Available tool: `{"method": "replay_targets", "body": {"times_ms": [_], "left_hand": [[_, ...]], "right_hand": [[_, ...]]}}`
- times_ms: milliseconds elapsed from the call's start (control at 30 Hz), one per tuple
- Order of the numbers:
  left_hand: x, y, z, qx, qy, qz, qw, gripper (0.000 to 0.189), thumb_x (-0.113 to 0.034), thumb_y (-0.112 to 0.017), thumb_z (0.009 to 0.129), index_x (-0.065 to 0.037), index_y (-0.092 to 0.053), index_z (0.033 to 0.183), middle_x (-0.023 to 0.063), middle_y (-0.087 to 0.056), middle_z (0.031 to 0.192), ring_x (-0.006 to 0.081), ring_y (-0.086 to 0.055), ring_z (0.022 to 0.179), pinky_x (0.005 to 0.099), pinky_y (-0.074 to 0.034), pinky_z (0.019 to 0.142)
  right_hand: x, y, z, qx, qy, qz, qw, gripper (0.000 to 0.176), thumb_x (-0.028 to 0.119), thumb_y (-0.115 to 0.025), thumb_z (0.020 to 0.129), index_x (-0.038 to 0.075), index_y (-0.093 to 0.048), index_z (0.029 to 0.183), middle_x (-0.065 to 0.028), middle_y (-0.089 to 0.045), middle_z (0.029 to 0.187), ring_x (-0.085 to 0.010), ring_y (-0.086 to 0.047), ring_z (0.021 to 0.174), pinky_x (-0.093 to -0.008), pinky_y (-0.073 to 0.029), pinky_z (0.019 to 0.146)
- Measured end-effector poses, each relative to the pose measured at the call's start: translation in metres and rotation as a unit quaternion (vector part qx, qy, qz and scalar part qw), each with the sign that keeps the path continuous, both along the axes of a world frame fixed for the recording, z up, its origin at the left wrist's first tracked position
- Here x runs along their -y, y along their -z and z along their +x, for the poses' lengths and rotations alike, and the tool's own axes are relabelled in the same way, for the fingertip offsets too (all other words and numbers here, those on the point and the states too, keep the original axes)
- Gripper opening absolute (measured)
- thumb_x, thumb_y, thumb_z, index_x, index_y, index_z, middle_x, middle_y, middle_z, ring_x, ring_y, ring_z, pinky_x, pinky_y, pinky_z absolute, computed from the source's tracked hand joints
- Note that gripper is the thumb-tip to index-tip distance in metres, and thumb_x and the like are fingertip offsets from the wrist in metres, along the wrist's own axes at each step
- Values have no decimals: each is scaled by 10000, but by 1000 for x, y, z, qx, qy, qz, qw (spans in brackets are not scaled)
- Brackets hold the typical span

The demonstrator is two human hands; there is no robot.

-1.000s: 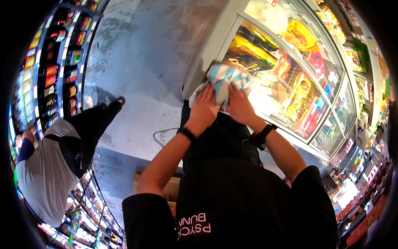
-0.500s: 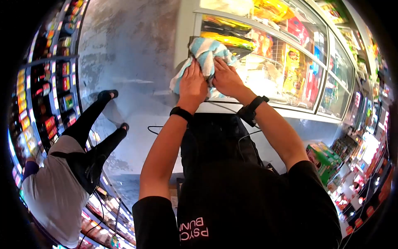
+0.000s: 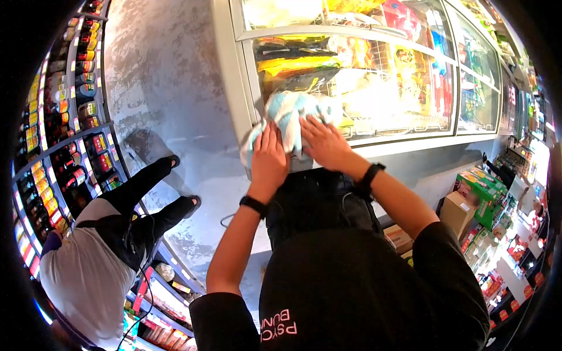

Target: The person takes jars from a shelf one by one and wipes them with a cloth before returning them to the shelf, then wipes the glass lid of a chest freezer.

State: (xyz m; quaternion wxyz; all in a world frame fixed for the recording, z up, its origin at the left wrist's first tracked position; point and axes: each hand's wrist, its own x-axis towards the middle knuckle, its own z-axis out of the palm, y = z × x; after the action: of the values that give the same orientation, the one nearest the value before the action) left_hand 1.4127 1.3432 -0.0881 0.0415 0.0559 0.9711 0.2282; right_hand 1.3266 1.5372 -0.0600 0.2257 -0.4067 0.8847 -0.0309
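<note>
A blue-and-white striped cloth [image 3: 288,120] lies bunched over the near left corner of a glass-topped display freezer [image 3: 236,76]. My left hand [image 3: 270,162] grips the cloth's left part, fingers pointing away from me. On its right side, my right hand [image 3: 329,145] has its fingers bent over the folds and presses them down. My thumbs are mostly hidden. Under the glass beside the cloth are yellow and black packages [image 3: 298,64].
At left, a person in a grey shirt [image 3: 88,275] stands by shelves of bottles and jars [image 3: 64,158]. A cardboard box [image 3: 456,212] and a green carton [image 3: 483,196] stand at right, beyond my right arm. Grey floor [image 3: 170,76] runs left of the freezer.
The cloth and both hands have come nearer to me, onto the freezer's near edge. My hands sit slightly farther apart. The view has shifted, showing more of the freezer and boxes.
</note>
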Motion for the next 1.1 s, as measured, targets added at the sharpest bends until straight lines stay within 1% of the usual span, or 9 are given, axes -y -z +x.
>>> {"method": "replay_targets", "body": {"times_ms": [133, 233, 300, 500, 600, 733, 833, 900, 1100], "left_hand": [[9, 6, -73, -38, -46, -37, 998, 540, -159, -540, 895, 125, -525, 1354, 228, -468, 1499, 330, -374, 1442, 436, -258, 1207], [17, 18, -106, -53, -82, -67, 993, 549, -155, -529, 908, 121, -495, 1382, 210, -471, 1501, 303, -377, 1442, 421, -256, 1215], [17, 16, -104, -26, -79, -42, 996, 634, -193, -589, 892, 99, -435, 1434, 237, -416, 1530, 333, -346, 1460, 442, -256, 1208], [-12, 1, -31, 5, -43, -1, 999, 616, -141, -609, 856, 127, -467, 1392, 255, -421, 1522, 354, -376, 1438, 454, -335, 1154], [-26, -13, -7, 80, -61, 65, 993, 673, -129, -638, 847, 146, -416, 1419, 288, -410, 1501, 374, -352, 1450, 472, -342, 1152], [-17, -3, -35, 17, -24, 18, 999, 571, -155, -580, 877, 123, -497, 1369, 237, -429, 1520, 352, -373, 1443, 462, -369, 1134], [-8, 8, -83, -47, -38, -16, 998, 525, -147, -556, 887, 125, -530, 1335, 248, -434, 1514, 352, -365, 1447, 455, -360, 1140], [-8, 11, -117, -25, -58, -60, 996, 540, -144, -559, 885, 120, -517, 1354, 244, -437, 1514, 349, -362, 1450, 444, -341, 1154], [-9, 6, -117, -5, -89, -7, 996, 617, -155, -568, 889, 132, -434, 1419, 240, -401, 1537, 345, -341, 1462, 446, -336, 1158]], "right_hand": [[38, 24, -62, -95, 10, -67, 993, 552, 239, -554, 905, -32, -506, 1383, -117, -385, 1584, -270, -367, 1441, -487, -447, 976], [61, 25, -93, -70, 40, -66, 995, 593, 232, -530, 917, -18, -453, 1450, -103, -335, 1618, -282, -334, 1467, -479, -402, 1041], [59, 26, -92, -40, 54, -62, 996, 605, 229, -523, 922, -4, -428, 1472, -95, -302, 1635, -288, -310, 1482, -484, -370, 1079], [13, 9, -25, 34, 38, -31, 998, 663, 253, -575, 917, -22, -383, 1489, -96, -246, 1652, -313, -214, 1526, -540, -267, 1193], [-25, -8, -8, 76, 27, 13, 997, 726, 283, -599, 949, 74, -280, 1568, -55, -220, 1667, -264, -206, 1534, -527, -269, 1195], [-18, -8, -42, 67, 8, 72, 995, 725, 306, -586, 964, 116, -260, 1583, -21, -221, 1670, -227, -216, 1533, -507, -279, 1195], [12, 3, -85, 1, 19, 11, 1000, 655, 270, -570, 936, 52, -378, 1523, -67, -292, 1641, -255, -283, 1503, -512, -349, 1128], [36, 15, -104, -58, 29, 27, 998, 595, 250, -521, 944, 22, -426, 1486, -84, -312, 1630, -259, -301, 1492, -510, -365, 1103], [39, 12, -101, -11, 87, -26, 996, 622, 246, -492, 957, 19, -361, 1521, -74, -273, 1650, -266, -247, 1520, -512, -309, 1159]]}}
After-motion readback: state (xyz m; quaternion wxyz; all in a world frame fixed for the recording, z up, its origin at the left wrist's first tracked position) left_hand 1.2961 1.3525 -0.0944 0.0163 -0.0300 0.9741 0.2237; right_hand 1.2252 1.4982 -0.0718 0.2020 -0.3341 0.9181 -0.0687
